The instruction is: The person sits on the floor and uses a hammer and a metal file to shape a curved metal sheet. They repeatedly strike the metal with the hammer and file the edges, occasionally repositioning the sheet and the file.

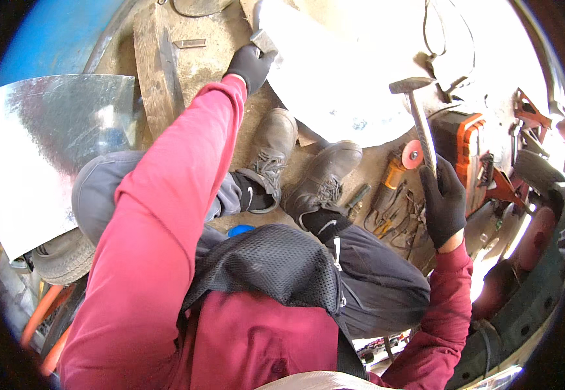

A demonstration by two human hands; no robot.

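Observation:
In my right hand (443,201), black-gloved, a hammer (420,120) is held by its lower handle. Its head is raised beside the right edge of a bright, overexposed sheet (344,81), which looks like sheet metal. My left hand (248,67), also gloved, is stretched out to the sheet's left edge. Its fingers are closed on a grey metal block (264,41). Whether the block touches the sheet is hard to tell in the glare. Both my shoes (326,172) stand just in front of the sheet's near edge.
Near my right foot lie a yellow power tool (393,175) with a pink disc and several hand tools. An orange-and-black toolbox (469,156) stands at the right, cables (471,45) behind it. To the left are a wooden plank (154,71), a shiny metal sheet (48,149) and a tyre (64,260).

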